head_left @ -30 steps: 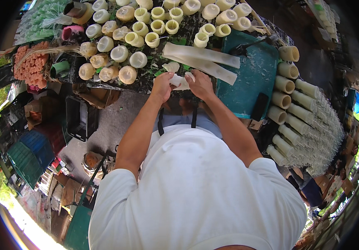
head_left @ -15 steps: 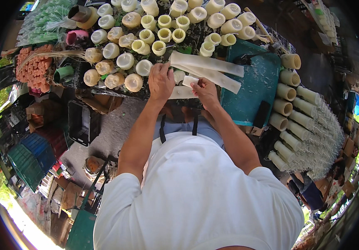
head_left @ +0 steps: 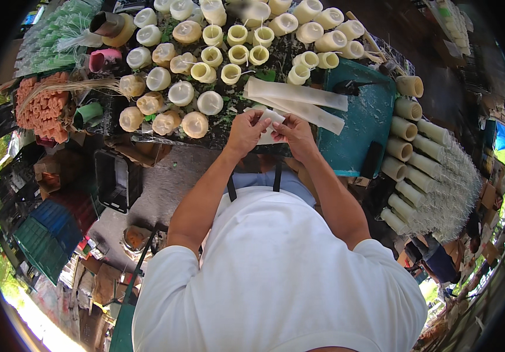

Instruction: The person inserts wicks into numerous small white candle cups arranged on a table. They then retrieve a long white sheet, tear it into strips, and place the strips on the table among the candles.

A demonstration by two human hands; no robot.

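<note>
Between my two hands is a small white piece of wax sheet (head_left: 272, 116). The fingers of my left hand (head_left: 244, 132) pinch its left side, and those of my right hand (head_left: 297, 135) pinch its right side. Below the hands part of another pale strip (head_left: 264, 139) shows, mostly covered by them. Just beyond my right hand, long whitish wax strips (head_left: 297, 92) lie fanned over each other, their right ends reaching onto a green board (head_left: 355, 149). Cream wax cups (head_left: 231, 74), several with wicks sticking out, stand beyond my hands.
Filled round candles (head_left: 180, 92) crowd the table's left side. Orange sticks (head_left: 41, 105), a pink cup (head_left: 104, 59) and a green cup (head_left: 90, 112) are farther left. Hollow wax tubes (head_left: 403, 129) and bundled pale candles (head_left: 425, 170) line the right. A black crate (head_left: 119, 179) stands on the floor.
My left hand has come off the strips on the table and moved down and right to the small wax piece. Both hands now hold it, close together.
</note>
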